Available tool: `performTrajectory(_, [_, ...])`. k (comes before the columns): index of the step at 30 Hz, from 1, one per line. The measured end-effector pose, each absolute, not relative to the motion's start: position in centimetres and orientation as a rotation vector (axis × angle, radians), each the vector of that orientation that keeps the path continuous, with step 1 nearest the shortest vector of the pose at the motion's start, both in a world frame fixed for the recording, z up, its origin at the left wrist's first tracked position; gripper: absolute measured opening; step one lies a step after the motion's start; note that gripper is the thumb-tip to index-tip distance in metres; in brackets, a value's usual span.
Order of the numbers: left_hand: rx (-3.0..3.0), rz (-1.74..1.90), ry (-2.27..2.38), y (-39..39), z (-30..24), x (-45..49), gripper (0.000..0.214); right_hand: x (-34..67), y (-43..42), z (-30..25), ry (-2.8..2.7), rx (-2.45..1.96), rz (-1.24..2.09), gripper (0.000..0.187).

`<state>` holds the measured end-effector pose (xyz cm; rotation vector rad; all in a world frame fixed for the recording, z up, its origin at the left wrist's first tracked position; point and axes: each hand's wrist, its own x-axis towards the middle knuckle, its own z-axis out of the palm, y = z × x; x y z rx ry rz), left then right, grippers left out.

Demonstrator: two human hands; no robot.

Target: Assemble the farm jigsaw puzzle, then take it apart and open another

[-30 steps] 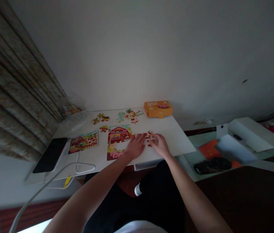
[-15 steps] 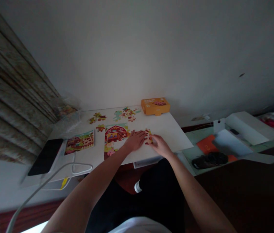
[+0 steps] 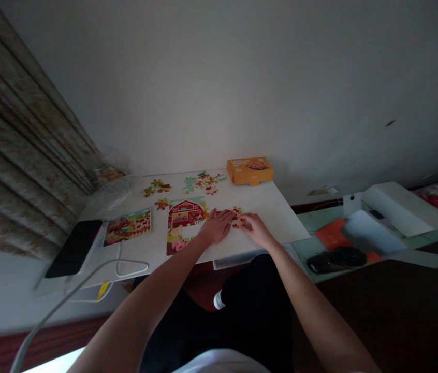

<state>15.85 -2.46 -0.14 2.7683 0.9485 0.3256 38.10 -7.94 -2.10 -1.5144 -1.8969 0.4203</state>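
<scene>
A partly built farm jigsaw with a red barn lies on the white table. My left hand rests flat on the jigsaw's right edge, fingers stretched out. My right hand lies just to its right, fingertips pinched on a red-brown puzzle piece at the jigsaw's right side. Loose puzzle pieces are scattered at the table's far side, with more loose pieces to their left.
An orange puzzle box stands at the table's back right. A picture card, a black phone and a white cable lie at the left. A curtain hangs left. A lower surface with papers and a dark object is at the right.
My right hand lifted a puzzle piece half a second ago and has now lowered it against the jigsaw's right side. My left hand stayed on the jigsaw's edge.
</scene>
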Motion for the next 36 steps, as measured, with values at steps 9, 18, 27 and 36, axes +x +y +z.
performTrajectory(9, [2.807, 0.307, 0.922, -2.5, -0.2, 15.9, 0.048, 35.9, -9.8, -1.9, -2.005, -1.487, 0.136, 0.029])
performTrajectory(18, [2.845, 0.358, 0.930, -2.8, -0.1, 15.9, 0.046, 34.1, -11.0, -2.3, -2.026, -1.644, 0.013, 0.033])
performTrajectory(27, [2.844, 0.365, 0.927, -2.6, -0.4, 15.8, 0.046, 34.6, -10.9, -1.3, -2.110, -1.659, 0.038, 0.032])
performTrajectory(36, [2.901, 0.405, 0.892, -2.8, -0.2, 15.8, 0.043, 34.3, -10.8, -1.7, -2.078, -1.659, 0.005, 0.033])
